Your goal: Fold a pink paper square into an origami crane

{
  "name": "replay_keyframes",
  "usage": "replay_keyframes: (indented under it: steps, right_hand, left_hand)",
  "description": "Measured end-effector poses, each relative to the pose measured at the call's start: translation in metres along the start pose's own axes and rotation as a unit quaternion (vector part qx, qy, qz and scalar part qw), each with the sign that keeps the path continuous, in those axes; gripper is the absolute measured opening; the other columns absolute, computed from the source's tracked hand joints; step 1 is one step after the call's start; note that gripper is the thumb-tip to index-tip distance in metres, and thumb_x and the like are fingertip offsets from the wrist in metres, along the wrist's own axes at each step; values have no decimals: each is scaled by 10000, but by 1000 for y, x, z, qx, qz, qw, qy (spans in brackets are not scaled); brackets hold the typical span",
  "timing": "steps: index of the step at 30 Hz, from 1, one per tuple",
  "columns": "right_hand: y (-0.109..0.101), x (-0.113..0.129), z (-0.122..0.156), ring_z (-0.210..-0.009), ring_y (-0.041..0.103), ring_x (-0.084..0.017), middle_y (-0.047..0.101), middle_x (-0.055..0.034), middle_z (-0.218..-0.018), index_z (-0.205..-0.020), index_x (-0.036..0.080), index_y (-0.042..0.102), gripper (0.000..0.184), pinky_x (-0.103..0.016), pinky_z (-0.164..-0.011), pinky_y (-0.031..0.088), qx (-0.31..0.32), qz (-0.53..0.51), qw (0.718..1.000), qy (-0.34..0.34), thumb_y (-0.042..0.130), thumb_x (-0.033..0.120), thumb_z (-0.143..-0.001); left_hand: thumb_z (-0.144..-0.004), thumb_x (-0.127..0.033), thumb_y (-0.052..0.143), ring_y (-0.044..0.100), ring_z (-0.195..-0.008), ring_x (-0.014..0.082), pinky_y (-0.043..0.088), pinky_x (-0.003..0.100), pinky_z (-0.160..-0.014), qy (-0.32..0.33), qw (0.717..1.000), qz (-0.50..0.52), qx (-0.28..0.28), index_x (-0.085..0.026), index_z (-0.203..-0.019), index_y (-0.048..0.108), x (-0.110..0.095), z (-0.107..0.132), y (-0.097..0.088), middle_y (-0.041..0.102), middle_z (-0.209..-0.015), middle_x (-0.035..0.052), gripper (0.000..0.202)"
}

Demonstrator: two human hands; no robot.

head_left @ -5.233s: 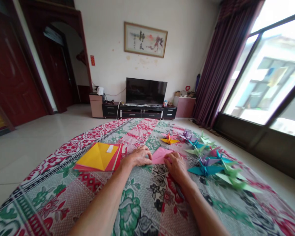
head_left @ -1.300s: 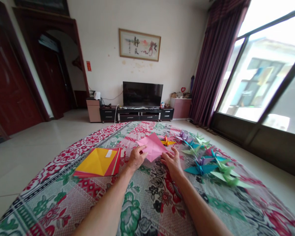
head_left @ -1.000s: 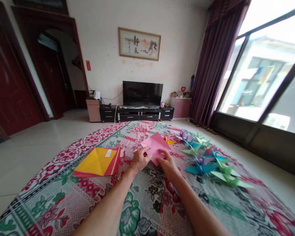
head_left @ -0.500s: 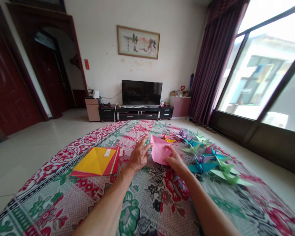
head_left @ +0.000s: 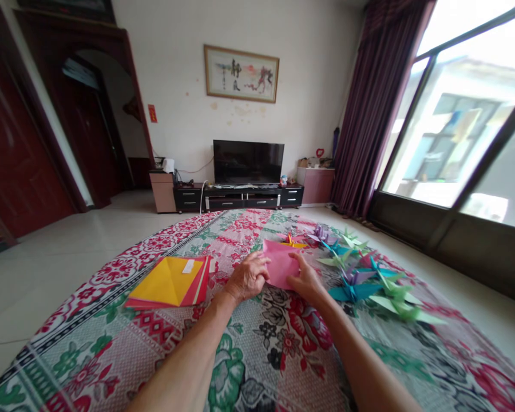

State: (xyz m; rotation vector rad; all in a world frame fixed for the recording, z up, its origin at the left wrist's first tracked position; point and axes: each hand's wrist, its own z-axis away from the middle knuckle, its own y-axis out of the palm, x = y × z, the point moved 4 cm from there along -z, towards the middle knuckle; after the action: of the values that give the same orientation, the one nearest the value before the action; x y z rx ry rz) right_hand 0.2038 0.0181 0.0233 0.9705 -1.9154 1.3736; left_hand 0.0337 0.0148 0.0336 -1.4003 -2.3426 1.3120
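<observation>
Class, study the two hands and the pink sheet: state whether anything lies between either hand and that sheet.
Nothing visible does. The left hand and the right hand both hold the pink sheet by its side edges. The stack of coloured paper lies apart to the left, the paper cranes to the right.

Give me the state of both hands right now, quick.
Left hand: closed, pinching the left edge of the pink paper.
Right hand: closed on the right edge of the pink paper, thumb raised against it.
</observation>
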Motion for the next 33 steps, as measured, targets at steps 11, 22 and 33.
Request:
replay_keyframes:
  steps: [11,22,33]
  right_hand:
    - [1,-10,-5,-644,578,-115,580,-81,-1052,-1121,174,516,453,-266,-684,456,-40,132,989,-58,490,141,-670]
    - [15,16,23,-958,519,-171,625,-24,-999,-920,244,649,305,-327,-882,345,73,211,942,-252,431,103,-762]
    - [11,15,26,-796,563,-151,625,-44,-845,-745,187,642,133,-258,-761,412,45,146,963,-222,553,286,-753]
  left_hand:
    - [-643,-51,472,600,-857,174,430,340,-872,-47,999,3,23,-232,-868,694,4,2,5,691,-857,9,364]
    - [-587,-25,467,603,-841,134,455,251,-846,-37,994,85,56,-221,-743,716,14,5,12,689,-913,-7,353]
    - [-727,-130,456,614,-781,136,469,234,-756,-173,980,96,21,-191,-967,673,29,7,7,695,-858,14,329]
